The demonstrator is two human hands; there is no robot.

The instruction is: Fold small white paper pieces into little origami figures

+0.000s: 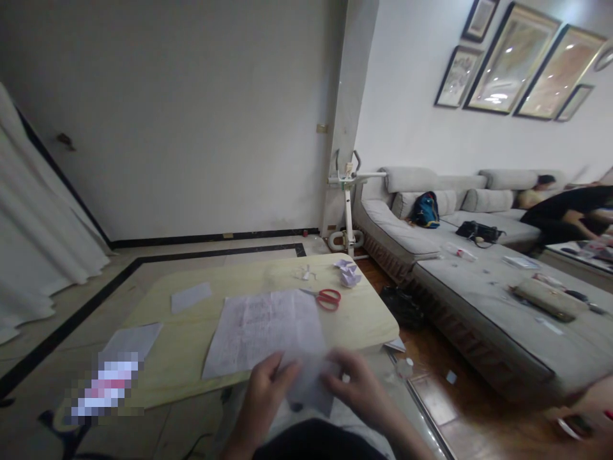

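Between my two hands, at the near edge of the table, is a small sheet of pale paper (310, 382), blurred by motion. My left hand (269, 391) pinches its left side between thumb and fingers. On the other side my right hand (353, 382) grips the right edge. Just beyond them a large printed sheet (263, 329) lies flat on the yellowish table (191, 342). Scissors with red handles (328, 299) rest at that sheet's far right corner. Folded pale paper pieces (348, 273) sit near the table's far right corner.
A blank paper slip (190, 297) and another sheet (131, 338) lie on the table's left part. To the right stands a grey sofa (479, 306) with bags on it. White exercise equipment (348, 211) stands behind the table. A person in black (569, 214) bends forward at far right.
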